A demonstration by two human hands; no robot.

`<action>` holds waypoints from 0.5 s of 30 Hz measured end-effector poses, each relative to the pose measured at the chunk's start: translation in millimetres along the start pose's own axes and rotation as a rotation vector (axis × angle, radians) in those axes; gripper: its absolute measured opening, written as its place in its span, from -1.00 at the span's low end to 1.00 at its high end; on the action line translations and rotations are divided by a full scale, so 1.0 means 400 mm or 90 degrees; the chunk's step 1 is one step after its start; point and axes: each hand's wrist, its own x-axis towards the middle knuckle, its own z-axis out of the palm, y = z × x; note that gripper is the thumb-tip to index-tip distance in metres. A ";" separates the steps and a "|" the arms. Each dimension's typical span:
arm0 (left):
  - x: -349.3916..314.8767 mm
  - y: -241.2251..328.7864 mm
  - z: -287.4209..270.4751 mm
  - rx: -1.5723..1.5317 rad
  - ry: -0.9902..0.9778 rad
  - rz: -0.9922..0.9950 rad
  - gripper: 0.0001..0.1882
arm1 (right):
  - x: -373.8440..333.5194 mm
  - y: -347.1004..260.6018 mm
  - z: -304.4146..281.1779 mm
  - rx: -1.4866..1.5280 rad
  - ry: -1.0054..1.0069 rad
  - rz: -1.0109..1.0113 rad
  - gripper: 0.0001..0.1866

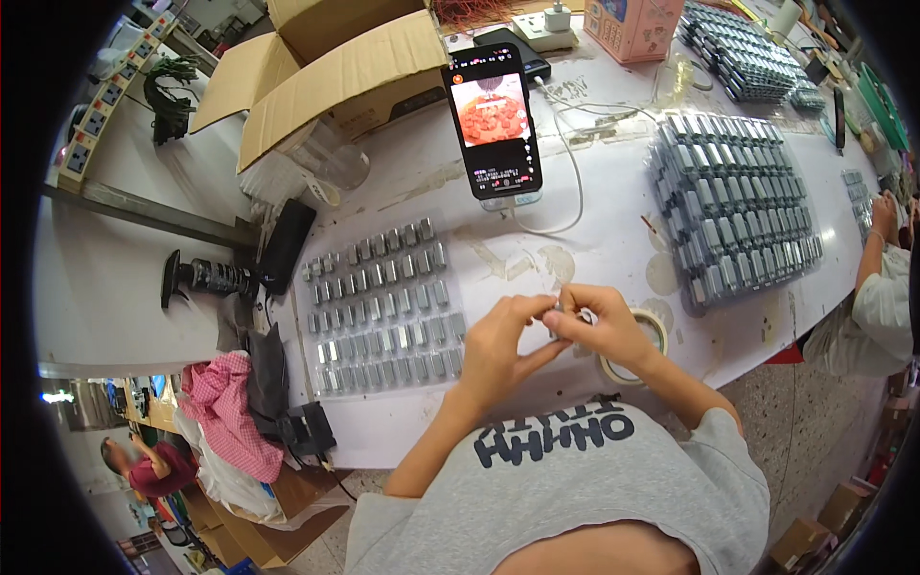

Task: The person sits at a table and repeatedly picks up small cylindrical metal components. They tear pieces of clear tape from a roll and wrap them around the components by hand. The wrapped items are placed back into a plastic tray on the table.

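Both hands are working in front of the chest, just above the counter point(604, 257): left hand point(500, 343) and right hand point(613, 331) are meeting fingertip to fingertip over a small grey piece point(557, 309). Fingers on both sides are pinching it; they're covering most of it, so can't tell its exact shape. Right hand is hovering partly over a roll of tape point(613, 373) that's lying flat on the counter. To the left of the hands, a clear tray point(381, 325) is lying flat, carrying rows of silvery metal parts point(391, 305); top row is showing gaps near its left end. To the right, a stack of trays point(668, 206) is sitting near the counter's right side, top layer holding more of the same kind of part. A second stack point(747, 53) is standing farther back. Phone point(494, 125) is leaning upright beyond the hands, screen lit, with a white cable point(581, 182) looping beside it. Open cardboard box point(345, 86) is standing back left, a clear container point(343, 165) sitting just in front. Pink box point(631, 29) is standing at the back. At far right, another person's arm point(874, 244) is reaching over the counter edge.
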 end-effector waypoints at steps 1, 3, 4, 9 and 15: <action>0.002 -0.003 0.001 0.002 0.000 -0.003 -0.55 | 0.000 -0.002 -0.005 -0.029 -0.004 0.017 -0.69; 0.001 -0.007 0.004 0.004 -0.002 -0.014 -0.57 | 0.006 -0.002 -0.005 -0.013 -0.001 0.026 -0.70; 0.002 -0.008 0.006 0.005 -0.002 -0.025 -0.60 | 0.007 0.000 -0.006 -0.008 -0.002 0.031 -0.71; 0.000 -0.020 0.012 0.011 -0.009 -0.065 -0.59 | 0.014 0.012 -0.007 -0.018 -0.002 0.073 -0.74; -0.003 -0.022 0.023 -0.019 -0.016 -0.101 -0.57 | 0.014 0.011 -0.005 -0.063 0.036 0.062 -0.73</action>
